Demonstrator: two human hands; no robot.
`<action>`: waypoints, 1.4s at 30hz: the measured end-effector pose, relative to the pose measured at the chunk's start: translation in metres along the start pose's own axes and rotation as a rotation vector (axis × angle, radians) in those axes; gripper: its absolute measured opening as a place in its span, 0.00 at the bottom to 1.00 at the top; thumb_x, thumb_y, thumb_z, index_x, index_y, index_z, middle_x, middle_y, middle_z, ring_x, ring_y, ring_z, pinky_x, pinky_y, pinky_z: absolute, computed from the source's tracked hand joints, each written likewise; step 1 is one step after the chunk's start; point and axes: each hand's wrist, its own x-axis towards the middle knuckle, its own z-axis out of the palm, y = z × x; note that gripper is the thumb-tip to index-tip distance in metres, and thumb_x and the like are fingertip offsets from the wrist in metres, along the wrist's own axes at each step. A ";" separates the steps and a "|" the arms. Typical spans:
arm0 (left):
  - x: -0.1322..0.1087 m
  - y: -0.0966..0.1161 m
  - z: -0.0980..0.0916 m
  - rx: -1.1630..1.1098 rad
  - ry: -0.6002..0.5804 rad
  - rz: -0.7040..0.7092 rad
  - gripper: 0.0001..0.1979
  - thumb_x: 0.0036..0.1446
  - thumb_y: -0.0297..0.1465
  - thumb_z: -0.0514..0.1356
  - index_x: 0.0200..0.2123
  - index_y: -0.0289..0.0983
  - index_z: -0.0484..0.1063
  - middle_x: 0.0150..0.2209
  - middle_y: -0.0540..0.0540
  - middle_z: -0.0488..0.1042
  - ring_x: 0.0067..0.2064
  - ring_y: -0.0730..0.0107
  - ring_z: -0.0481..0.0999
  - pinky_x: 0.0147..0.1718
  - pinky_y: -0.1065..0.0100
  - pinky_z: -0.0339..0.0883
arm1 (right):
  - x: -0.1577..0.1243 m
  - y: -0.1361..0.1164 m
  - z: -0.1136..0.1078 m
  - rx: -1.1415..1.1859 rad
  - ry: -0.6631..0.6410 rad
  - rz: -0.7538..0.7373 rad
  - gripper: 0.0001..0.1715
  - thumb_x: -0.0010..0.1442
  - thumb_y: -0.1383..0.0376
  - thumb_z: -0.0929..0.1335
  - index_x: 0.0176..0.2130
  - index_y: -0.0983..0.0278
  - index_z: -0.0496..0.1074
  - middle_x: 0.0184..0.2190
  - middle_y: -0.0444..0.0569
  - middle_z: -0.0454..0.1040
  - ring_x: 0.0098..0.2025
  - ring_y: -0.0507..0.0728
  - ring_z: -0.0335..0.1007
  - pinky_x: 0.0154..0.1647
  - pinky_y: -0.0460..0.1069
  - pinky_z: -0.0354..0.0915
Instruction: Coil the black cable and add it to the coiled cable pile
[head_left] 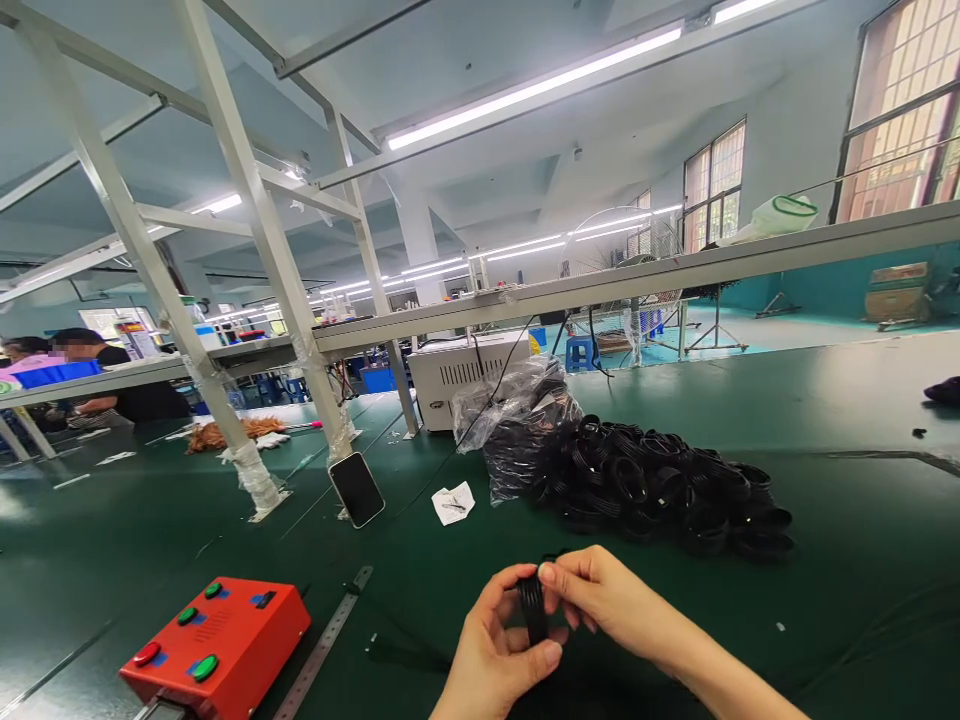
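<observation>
A small black coiled cable bundle (533,608) is held between both hands just above the green table. My left hand (491,655) grips it from below with thumb and curled fingers. From the right, my right hand (600,600) pinches its top with fingertips. Beyond the hands lies a large pile of similar black coils (660,485), partly spilling from a clear plastic bag (517,420).
A red box with green and red buttons (217,645) sits at the lower left beside a metal ruler (324,645). A phone (357,489) leans on a frame post. A white slip (453,502), a white machine (469,375) and seated people at far left.
</observation>
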 end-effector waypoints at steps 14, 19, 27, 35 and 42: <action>0.002 -0.002 -0.003 -0.152 -0.019 -0.054 0.27 0.42 0.38 0.74 0.47 0.37 0.74 0.41 0.41 0.79 0.40 0.63 0.79 0.37 0.69 0.71 | -0.005 0.003 0.024 -0.696 0.026 -0.516 0.42 0.41 0.57 0.80 0.54 0.59 0.69 0.54 0.53 0.73 0.57 0.65 0.66 0.61 0.61 0.51; -0.001 0.003 -0.008 -0.244 -0.121 -0.154 0.22 0.47 0.36 0.71 0.46 0.39 0.74 0.39 0.43 0.80 0.35 0.64 0.81 0.34 0.69 0.71 | -0.005 0.010 0.022 -0.586 -0.016 -0.458 0.55 0.41 0.59 0.80 0.63 0.58 0.59 0.55 0.53 0.71 0.56 0.64 0.65 0.60 0.59 0.57; -0.008 0.011 -0.010 -0.304 -0.216 -0.211 0.19 0.55 0.39 0.65 0.51 0.48 0.71 0.40 0.46 0.80 0.41 0.58 0.83 0.32 0.71 0.75 | -0.016 -0.014 -0.009 -0.618 -0.069 -0.565 0.10 0.59 0.70 0.70 0.37 0.55 0.78 0.59 0.45 0.65 0.56 0.60 0.63 0.56 0.56 0.62; -0.008 0.003 -0.007 -0.355 -0.169 -0.215 0.18 0.56 0.40 0.64 0.49 0.44 0.72 0.35 0.45 0.80 0.35 0.60 0.84 0.27 0.73 0.76 | -0.017 -0.013 -0.003 -0.730 -0.028 -0.680 0.06 0.58 0.69 0.72 0.30 0.60 0.73 0.55 0.46 0.69 0.52 0.59 0.65 0.51 0.54 0.64; -0.006 0.007 -0.003 -0.247 -0.196 -0.192 0.24 0.52 0.39 0.68 0.53 0.45 0.70 0.43 0.44 0.78 0.36 0.63 0.83 0.30 0.71 0.75 | -0.014 -0.010 -0.004 -0.443 -0.086 -0.399 0.07 0.55 0.70 0.71 0.33 0.59 0.70 0.57 0.46 0.66 0.57 0.60 0.63 0.53 0.54 0.65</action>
